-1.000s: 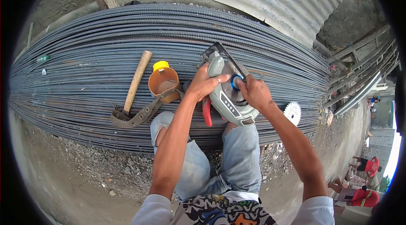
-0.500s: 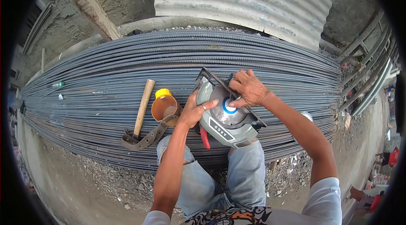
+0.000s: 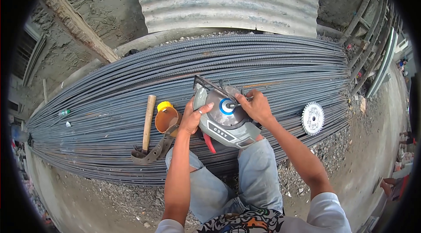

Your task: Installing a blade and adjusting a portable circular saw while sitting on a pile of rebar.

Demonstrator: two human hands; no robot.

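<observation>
With the fingers of our left hand [image 3: 192, 118] grasping the rear of the grey circular saw [image 3: 228, 135], we hold it blade side up just above our knees, over the bundled steel bars [image 3: 96, 114]. The fingers of our right hand [image 3: 258, 108] pinch a small dark piece at the blue-ringed hub [image 3: 224, 110]. On the bars we see a toothed blade [image 3: 312, 125] to the right and a wooden-handled hammer [image 3: 148, 121] beside an orange container [image 3: 165, 120] to the left.

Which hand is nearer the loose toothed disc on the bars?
Right. The right hand is at the blue-ringed hub of the circular saw, left of the disc; the left hand is farther left, gripping the saw's left side.
</observation>
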